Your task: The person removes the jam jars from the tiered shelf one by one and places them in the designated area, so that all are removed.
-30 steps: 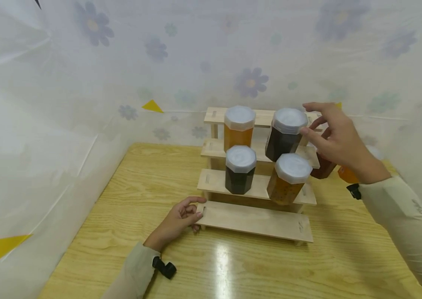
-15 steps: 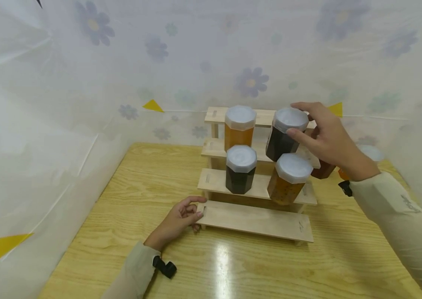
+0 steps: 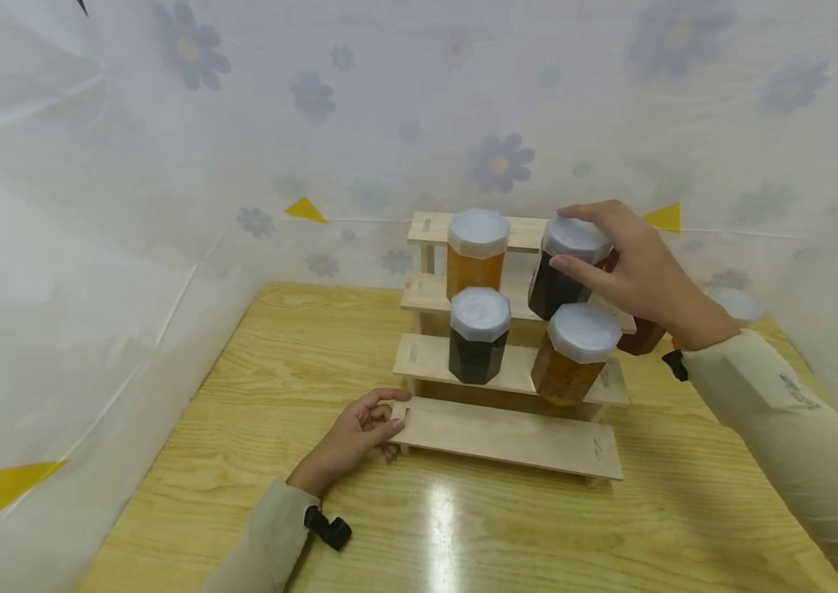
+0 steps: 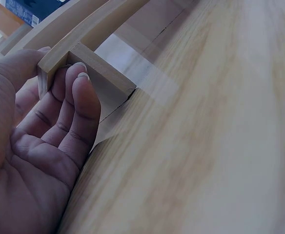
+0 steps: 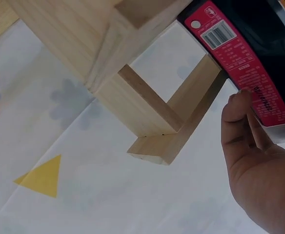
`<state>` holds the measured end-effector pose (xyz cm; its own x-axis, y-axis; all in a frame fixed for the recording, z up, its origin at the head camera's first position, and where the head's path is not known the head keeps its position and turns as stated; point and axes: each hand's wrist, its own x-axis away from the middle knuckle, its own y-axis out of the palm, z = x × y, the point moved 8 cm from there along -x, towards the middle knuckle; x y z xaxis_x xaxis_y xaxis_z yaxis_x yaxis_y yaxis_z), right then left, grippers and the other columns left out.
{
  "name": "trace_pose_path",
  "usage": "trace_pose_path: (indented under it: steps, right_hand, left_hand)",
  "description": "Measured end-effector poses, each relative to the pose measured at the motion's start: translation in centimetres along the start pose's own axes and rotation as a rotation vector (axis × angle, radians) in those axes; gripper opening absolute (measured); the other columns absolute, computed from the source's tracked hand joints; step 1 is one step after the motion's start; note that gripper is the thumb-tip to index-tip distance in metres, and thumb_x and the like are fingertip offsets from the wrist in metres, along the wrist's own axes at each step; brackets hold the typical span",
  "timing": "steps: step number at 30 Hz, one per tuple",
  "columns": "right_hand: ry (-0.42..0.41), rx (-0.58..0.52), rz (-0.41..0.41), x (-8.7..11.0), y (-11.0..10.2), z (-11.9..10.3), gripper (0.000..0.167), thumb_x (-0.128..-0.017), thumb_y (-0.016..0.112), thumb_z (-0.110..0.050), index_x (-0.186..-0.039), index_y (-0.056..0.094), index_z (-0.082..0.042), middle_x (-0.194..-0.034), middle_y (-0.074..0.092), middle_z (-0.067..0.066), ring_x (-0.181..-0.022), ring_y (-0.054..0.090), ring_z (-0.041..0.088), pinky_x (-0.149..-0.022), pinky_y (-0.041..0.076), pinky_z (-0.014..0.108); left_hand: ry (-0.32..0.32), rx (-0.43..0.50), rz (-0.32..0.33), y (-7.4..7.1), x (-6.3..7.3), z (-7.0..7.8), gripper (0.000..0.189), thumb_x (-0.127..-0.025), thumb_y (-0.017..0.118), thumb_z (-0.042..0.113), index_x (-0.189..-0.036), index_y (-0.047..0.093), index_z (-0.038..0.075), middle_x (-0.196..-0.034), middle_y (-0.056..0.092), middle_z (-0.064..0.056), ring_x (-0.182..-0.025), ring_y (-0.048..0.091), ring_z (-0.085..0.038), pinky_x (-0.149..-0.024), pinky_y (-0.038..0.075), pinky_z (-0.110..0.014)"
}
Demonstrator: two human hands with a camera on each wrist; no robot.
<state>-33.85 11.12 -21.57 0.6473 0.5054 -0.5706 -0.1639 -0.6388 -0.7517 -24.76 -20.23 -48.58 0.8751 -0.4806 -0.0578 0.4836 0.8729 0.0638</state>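
A stepped wooden display rack (image 3: 507, 436) stands on the table, bearing jars with white lids. My left hand (image 3: 355, 432) grips the left end of its lowest step, fingers curled under the board in the left wrist view. My right hand (image 3: 644, 268) holds the dark jar (image 3: 555, 284) at the back right by its lid, thumb in front and fingers behind. A pink label shows on this jar (image 5: 250, 63) in the right wrist view. Left of it is an amber jar (image 3: 475, 268). Lower down sit another dark jar (image 3: 476, 358) and a seeded amber jar (image 3: 569, 371).
Behind the right hand, a reddish-brown jar (image 3: 641, 336) and a further white-lidded jar (image 3: 736, 303) are partly hidden. A flowered plastic sheet (image 3: 389, 123) closes off the back and left of the wooden table (image 3: 255, 395).
My right hand has moved left from beside the back-right dark jar and closed over its lid. The jars and my left hand have stayed in place.
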Motion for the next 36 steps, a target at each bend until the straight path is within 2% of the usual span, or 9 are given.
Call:
trace_pose_path:
  steps: [4, 7, 13, 18, 26, 36]
  right_hand:
    - [0.002, -0.015, 0.006, -0.3, 0.2, -0.1, 0.06, -0.091, 0.082, -0.013, -0.147, 0.058, -0.016, -0.134, 0.059, 0.011, -0.099, 0.059, 0.023, -0.069, 0.047, 0.015]
    - [-0.005, -0.016, 0.014, -0.5, 0.4, -0.1, 0.061, -0.089, 0.083, -0.013, -0.145, 0.059, -0.016, -0.133, 0.06, 0.011, -0.106, 0.058, 0.025, -0.073, 0.046, 0.021]
    - [-0.05, -0.004, 0.034, -0.7, 0.6, -0.3, 0.06, -0.086, 0.085, -0.008, -0.142, 0.063, -0.013, -0.127, 0.061, 0.014, -0.104, 0.059, 0.026, -0.072, 0.046, 0.028]
    - [-0.101, 0.058, 0.094, -0.6, 0.3, -0.8, 0.06, -0.081, 0.089, -0.008, -0.137, 0.068, -0.012, -0.118, 0.063, 0.018, -0.101, 0.061, 0.03, -0.069, 0.047, 0.029]
    - [-0.145, 0.085, 0.18, -0.2, -0.4, -1.1, 0.062, -0.074, 0.093, -0.005, -0.132, 0.071, -0.008, -0.113, 0.066, 0.019, -0.097, 0.064, 0.033, -0.071, 0.044, 0.018]
    - [-0.148, 0.108, 0.18, -0.2, -1.2, -1.2, 0.06, -0.074, 0.093, -0.004, -0.13, 0.073, -0.008, -0.113, 0.066, 0.021, -0.094, 0.065, 0.033, -0.073, 0.041, 0.011]
  left_hand:
    - [-0.005, 0.002, 0.0, 0.0, 0.0, 0.1, 0.045, -0.105, 0.063, 0.01, -0.148, 0.05, 0.006, -0.083, 0.053, -0.003, -0.071, 0.062, -0.016, -0.065, 0.061, -0.032]
    - [-0.013, 0.004, 0.004, 0.0, 0.0, 0.0, 0.045, -0.105, 0.063, 0.01, -0.148, 0.05, 0.006, -0.083, 0.053, -0.003, -0.071, 0.062, -0.016, -0.065, 0.061, -0.032]
    - [-0.016, 0.007, 0.01, 0.0, 0.1, 0.1, 0.045, -0.105, 0.063, 0.01, -0.148, 0.05, 0.007, -0.083, 0.052, -0.004, -0.071, 0.062, -0.016, -0.065, 0.061, -0.033]
    - [-0.017, 0.012, 0.01, 0.0, 0.0, 0.0, 0.045, -0.105, 0.063, 0.01, -0.148, 0.051, 0.007, -0.084, 0.051, -0.004, -0.072, 0.062, -0.016, -0.066, 0.061, -0.033]
    - [-0.019, 0.011, 0.012, 0.0, 0.0, 0.0, 0.045, -0.105, 0.063, 0.01, -0.148, 0.051, 0.007, -0.084, 0.051, -0.004, -0.073, 0.06, -0.016, -0.066, 0.061, -0.034]
    - [-0.02, 0.007, 0.011, 0.0, 0.0, -0.1, 0.045, -0.105, 0.063, 0.01, -0.148, 0.051, 0.007, -0.084, 0.051, -0.004, -0.073, 0.06, -0.016, -0.066, 0.061, -0.034]
